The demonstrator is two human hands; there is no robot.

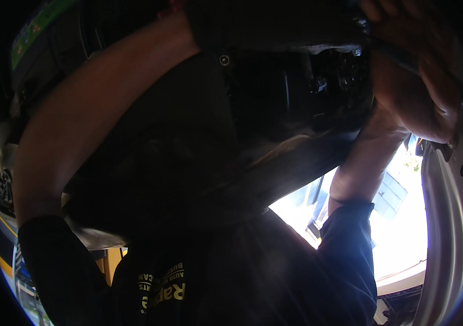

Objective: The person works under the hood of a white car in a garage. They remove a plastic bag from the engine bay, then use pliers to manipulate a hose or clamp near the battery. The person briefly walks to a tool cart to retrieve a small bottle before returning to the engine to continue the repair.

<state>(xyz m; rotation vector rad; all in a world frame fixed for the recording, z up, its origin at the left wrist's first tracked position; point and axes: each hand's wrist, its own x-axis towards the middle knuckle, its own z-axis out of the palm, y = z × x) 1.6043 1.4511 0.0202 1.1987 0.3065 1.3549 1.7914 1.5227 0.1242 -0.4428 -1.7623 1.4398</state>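
Observation:
My left forearm (106, 87) reaches up and across from the lower left. Its wrist end disappears behind a dark panel (275, 27) at the top, so my left hand is hidden. At the upper right, my right hand (413, 87) is raised, palm partly in view. A dark bar-like part (397, 54) runs across that palm, with the fingers curled round it on one side and the thumb on the other. Deep shadow hides the fingertips and most of the part. Beneath the panel is a dark cavity with shiny black parts (318, 84).
A small round fastener (224, 60) shows on the dark panel. Pale curved bodywork (443, 201) rises along the right. Bright daylight comes through an opening (400, 217) beside my right arm. Mechanical parts (6, 168) crowd the left edge, near a green strip (38, 32).

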